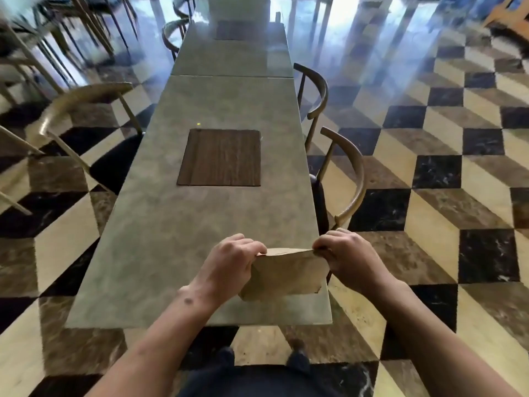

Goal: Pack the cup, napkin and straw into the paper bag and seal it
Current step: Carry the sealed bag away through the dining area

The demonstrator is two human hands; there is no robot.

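Both hands hold a brown paper bag (286,275) over the near right corner of the grey counter (177,239). The left hand (232,263) pinches the bag's top left corner, its fingers curled over the edge; the right hand (345,255) pinches the top right corner the same way. The top edge runs taut between them, and the bag hangs down toward the counter; whether its bottom touches the surface is unclear. A dark wooden inlay (220,157) sits farther along the counter. Chairs (343,179) stand beside it on a checkered floor (443,167).
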